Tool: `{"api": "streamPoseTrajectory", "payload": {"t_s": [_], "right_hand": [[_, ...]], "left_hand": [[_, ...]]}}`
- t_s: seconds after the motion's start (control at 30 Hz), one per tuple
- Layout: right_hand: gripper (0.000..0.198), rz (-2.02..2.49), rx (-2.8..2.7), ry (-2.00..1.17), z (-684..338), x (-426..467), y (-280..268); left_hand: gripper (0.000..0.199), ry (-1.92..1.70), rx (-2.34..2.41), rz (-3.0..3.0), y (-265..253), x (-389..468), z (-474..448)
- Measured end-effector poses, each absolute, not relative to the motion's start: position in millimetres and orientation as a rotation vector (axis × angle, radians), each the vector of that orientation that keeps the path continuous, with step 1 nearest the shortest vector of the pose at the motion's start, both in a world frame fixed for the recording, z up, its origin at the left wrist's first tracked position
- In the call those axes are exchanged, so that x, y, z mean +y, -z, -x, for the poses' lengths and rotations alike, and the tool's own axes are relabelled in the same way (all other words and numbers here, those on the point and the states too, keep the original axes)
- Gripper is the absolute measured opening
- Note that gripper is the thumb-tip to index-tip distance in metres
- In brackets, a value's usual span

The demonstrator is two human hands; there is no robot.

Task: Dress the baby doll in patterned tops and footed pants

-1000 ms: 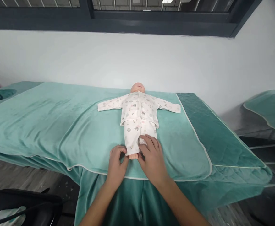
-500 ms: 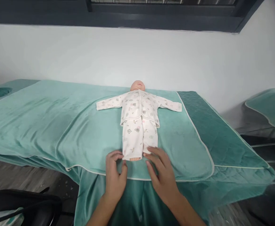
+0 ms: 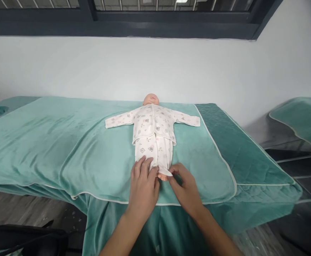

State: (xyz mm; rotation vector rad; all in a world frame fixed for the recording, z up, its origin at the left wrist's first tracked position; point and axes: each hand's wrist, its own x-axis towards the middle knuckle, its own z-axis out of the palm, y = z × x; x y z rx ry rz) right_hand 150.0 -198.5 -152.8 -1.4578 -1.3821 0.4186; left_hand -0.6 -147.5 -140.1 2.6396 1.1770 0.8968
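A baby doll (image 3: 151, 100) lies on its back, its head toward the wall and its arms stretched out sideways. It wears a white patterned jacket (image 3: 147, 122) and matching trousers (image 3: 164, 153). My right hand (image 3: 187, 190) pinches the hem of the trouser leg on the right between thumb and finger, drawing it out to a point. Just under that hem a doll's foot (image 3: 162, 176) peeks out. Over the other trouser leg lies my left hand (image 3: 144, 188), fingers extended and palm down; it covers that leg's lower end.
A light green blanket (image 3: 96, 156) with a pale edge is spread beneath the doll on a bed with a darker green quilted cover (image 3: 240, 153). Behind rises a white wall (image 3: 118, 67) below a dark window frame (image 3: 144, 26). A black chair (image 3: 24, 238) stands at the lower left.
My left hand has moved right, from beside the trouser hem onto the leg. My right hand has closed on the other hem and pulled it outward, and a foot shows there. The view has shifted slightly.
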Motion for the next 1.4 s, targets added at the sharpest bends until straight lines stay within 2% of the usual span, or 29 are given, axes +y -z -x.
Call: {"api": "streamPoseTrajectory", "payload": {"t_s": [0.2, 0.4, 0.53, 0.73, 0.93, 1.2, 1.4], "right_hand": [[0.008, 1.398, -1.37, -0.433, -155.9, -205.5, 140.6], [0.01, 1.42, -1.402, -0.442, -160.7, -216.4, 155.3], [0.009, 1.424, -1.434, -0.491, -156.0, -222.3, 165.9], [0.01, 1.37, -1.45, -0.455, -151.0, -218.3, 158.1], [0.011, 1.342, -1.44, -0.472, -149.3, -213.0, 159.8], [0.01, 1.348, -1.395, -0.547, -151.7, -212.7, 167.0], [0.011, 1.41, -1.571, -0.579, -163.6, -220.7, 163.7]], "left_hand": [[0.021, -1.085, 1.075, -2.54, 138.1, -143.9, 1.9], [0.023, -1.186, 1.046, -2.502, 141.6, -150.8, 17.0], [0.02, -1.188, 1.11, -2.468, 149.7, -155.2, 20.2], [0.036, -1.1, 1.095, -2.542, 148.6, -153.5, 9.0], [0.025, -1.158, 1.073, -2.557, 144.1, -144.7, 1.4], [0.021, -1.166, 1.078, -2.519, 147.9, -146.6, 5.5], [0.019, -1.155, 1.069, -2.472, 149.4, -162.5, 17.8]]}}
